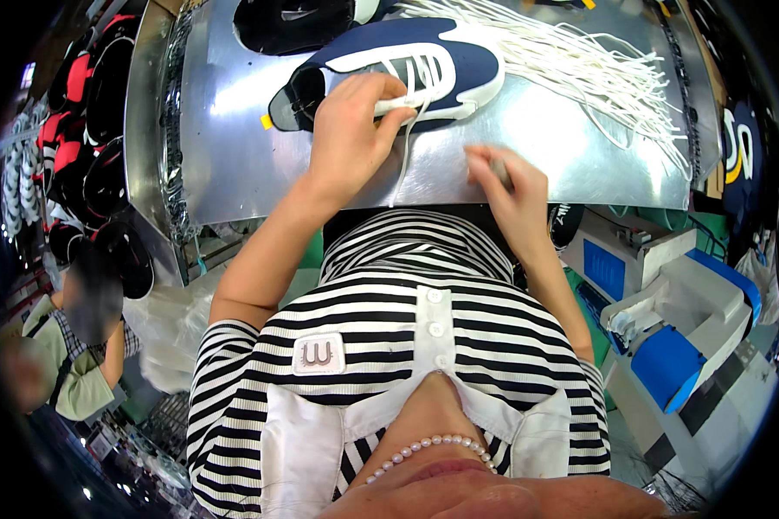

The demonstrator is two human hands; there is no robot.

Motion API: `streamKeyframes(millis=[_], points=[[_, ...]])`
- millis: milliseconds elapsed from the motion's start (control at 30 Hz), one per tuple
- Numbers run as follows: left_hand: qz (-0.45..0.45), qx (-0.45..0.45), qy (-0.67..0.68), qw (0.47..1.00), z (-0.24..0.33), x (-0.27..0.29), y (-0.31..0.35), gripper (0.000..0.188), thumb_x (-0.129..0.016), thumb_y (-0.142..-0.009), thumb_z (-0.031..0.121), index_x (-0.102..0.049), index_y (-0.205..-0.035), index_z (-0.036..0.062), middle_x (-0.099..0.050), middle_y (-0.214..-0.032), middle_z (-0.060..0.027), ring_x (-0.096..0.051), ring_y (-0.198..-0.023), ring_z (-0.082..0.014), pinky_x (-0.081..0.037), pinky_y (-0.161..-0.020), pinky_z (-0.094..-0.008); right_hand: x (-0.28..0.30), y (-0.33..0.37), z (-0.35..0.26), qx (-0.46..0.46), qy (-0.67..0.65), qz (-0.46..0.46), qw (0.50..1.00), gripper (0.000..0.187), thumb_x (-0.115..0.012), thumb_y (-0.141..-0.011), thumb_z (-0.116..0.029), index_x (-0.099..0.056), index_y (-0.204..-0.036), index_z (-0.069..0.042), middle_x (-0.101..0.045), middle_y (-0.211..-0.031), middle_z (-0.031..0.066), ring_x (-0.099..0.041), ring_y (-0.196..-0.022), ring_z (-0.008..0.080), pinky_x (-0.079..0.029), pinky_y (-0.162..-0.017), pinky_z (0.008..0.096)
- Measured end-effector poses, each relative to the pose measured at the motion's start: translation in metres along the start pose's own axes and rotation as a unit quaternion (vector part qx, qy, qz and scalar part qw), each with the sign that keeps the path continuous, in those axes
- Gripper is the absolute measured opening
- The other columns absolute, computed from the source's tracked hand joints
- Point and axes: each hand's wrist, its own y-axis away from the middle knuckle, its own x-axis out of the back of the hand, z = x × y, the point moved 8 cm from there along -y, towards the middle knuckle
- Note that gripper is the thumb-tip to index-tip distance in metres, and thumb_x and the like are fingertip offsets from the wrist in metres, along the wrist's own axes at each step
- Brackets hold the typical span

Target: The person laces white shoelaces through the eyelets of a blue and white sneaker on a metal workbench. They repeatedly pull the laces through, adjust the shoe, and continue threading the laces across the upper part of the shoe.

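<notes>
A navy sneaker (474, 60) with white overlays lies on the metal tabletop, its toe pointing right and its dark collar left. White shoelace (420, 76) crosses part of its eyelet rows, and a loose lace end (403, 164) hangs toward the table's near edge. My left hand (350, 130) lies over the sneaker's near side, thumb and forefinger pinching the white eyelet edge. Apart from the sneaker, to its right and nearer me, my right hand (512, 183) is curled and slightly blurred around a short greyish object, too indistinct to name.
A thick bundle of white laces (571, 73) spreads over the table's far right. Another dark shoe (294, 24) sits at the far edge. Black and red shoes (86, 130) are racked at left; a grey and blue machine (666, 311) stands at right. Another person (82, 355) is at lower left.
</notes>
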Motion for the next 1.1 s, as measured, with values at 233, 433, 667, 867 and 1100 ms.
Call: streamKeyframes(millis=[233, 433, 667, 867, 1100], points=[[0.013, -0.081, 0.026, 0.996, 0.042, 0.017, 0.009, 0.018, -0.073, -0.079, 0.007, -0.065, -0.095, 0.0058, -0.062, -0.08, -0.0071, -0.059, -0.065, -0.0266, -0.046, -0.065, -0.036, -0.038, -0.036, 0.0, -0.06, -0.263, -0.056, 0.961, 0.015, -0.068, -0.091, -0.015, -0.069, -0.094, -0.001, -0.056, -0.069, -0.0044, -0.046, -0.06, 0.0026, -0.034, -0.054, 0.0182], [0.026, -0.093, 0.005, 0.995, 0.044, 0.028, 0.008, 0.021, -0.075, -0.077, 0.005, -0.068, -0.097, 0.0055, -0.063, -0.08, -0.0066, -0.059, -0.07, -0.0249, -0.046, -0.065, -0.0342, -0.034, -0.013, 0.004, -0.058, -0.255, 0.009, 0.965, 0.024, -0.072, -0.089, -0.015, -0.069, -0.106, 0.002, -0.067, -0.085, 0.0, -0.055, -0.072, 0.0045, -0.044, -0.066, 0.0191], [0.028, -0.138, 0.024, 0.99, 0.073, 0.039, -0.003, 0.026, -0.075, -0.074, 0.002, -0.071, -0.099, 0.0066, -0.064, -0.081, -0.0064, -0.059, -0.072, -0.022, -0.046, -0.065, -0.0312, -0.041, -0.032, 0.011, -0.021, -0.22, -0.111, 0.969, 0.022, -0.073, -0.087, -0.016, -0.071, -0.103, 0.0, -0.067, -0.086, -0.0013, -0.056, -0.077, 0.005, -0.046, -0.068, 0.0219], [0.05, -0.149, -0.031, 0.987, 0.062, 0.053, -0.012, 0.03, -0.075, -0.073, -0.002, -0.071, -0.102, 0.0056, -0.063, -0.08, -0.0072, -0.058, -0.07, -0.0225, -0.046, -0.064, -0.0312, -0.038, -0.005, -0.004, 0.083, -0.017, -0.232, 0.969, 0.01, -0.07, -0.087, -0.006, -0.072, -0.096, -0.001, -0.068, -0.09, 0.0029, -0.061, -0.084, 0.0124, -0.048, -0.078, 0.0249], [-0.159, -0.014, -0.02, 0.987, -0.017, -0.031, 0.004, 0.024, -0.066, -0.085, 0.014, -0.068, -0.108, 0.005, -0.064, -0.091, -0.0132, -0.059, -0.091, -0.0344, -0.047, -0.082, -0.0428, -0.014, -0.031, -0.003, -0.06, -0.15, -0.06, 0.985, 0.014, -0.069, -0.089, -0.009, -0.074, -0.101, -0.003, -0.065, -0.088, 0.0003, -0.057, -0.08, 0.0069, -0.046, -0.071, 0.0199]])
